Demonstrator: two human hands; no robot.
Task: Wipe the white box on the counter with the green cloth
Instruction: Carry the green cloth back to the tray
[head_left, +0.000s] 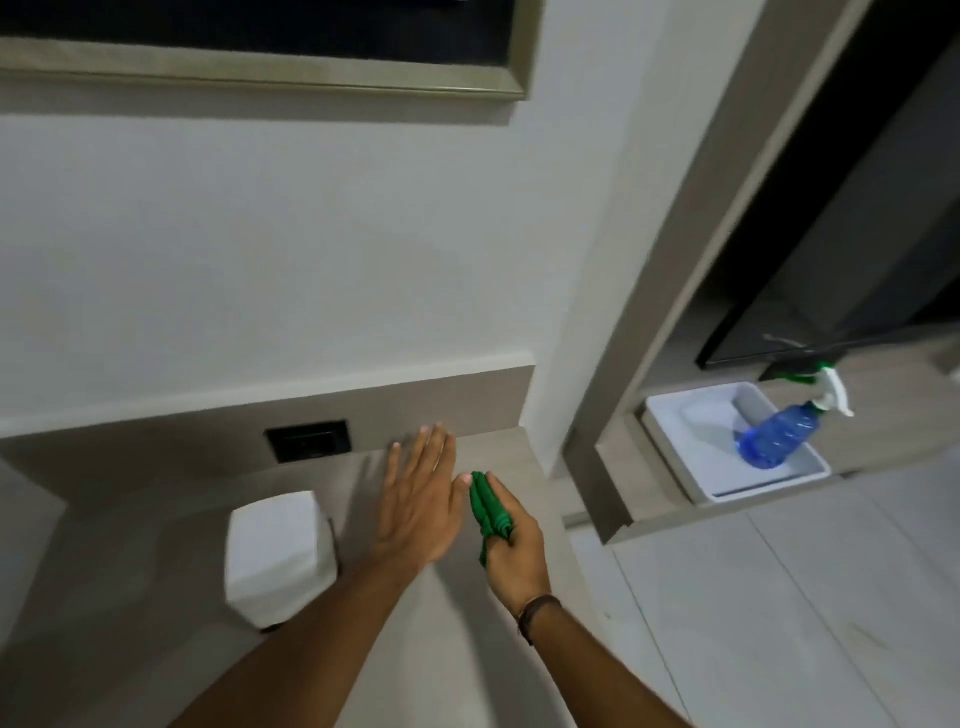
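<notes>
Head view, looking down at a counter (467, 649) that fills the lower centre of the frame. The white box (278, 558) stands at lower left of centre, upright on the counter, its top and sides plain and slightly blurred. The left hand (421, 499) is at centre, flat, fingers straight and together, holding nothing, just right of the box and apart from it. The right hand (511, 540), just right of the left, is closed around the green cloth (488, 506), which is bunched into a narrow roll between thumb and fingers.

The step in hand appears to be bringing the cloth to the box; no wiping contact shows. To do it well, the cloth would best be shaken out or refolded into a flat pad, so that a broad face meets the surface. The free left hand could steady the box from one side, since a light box may slide under a stroke. Strokes should probably run from the top downward across each face.

Count: one white box, one green cloth, two hands, one wristband (537, 613) on the right wrist, one dark wall socket (306, 441) above the counter, one white tray (717, 486) at right, and one blue spray bottle (779, 434) lying in it.
</notes>
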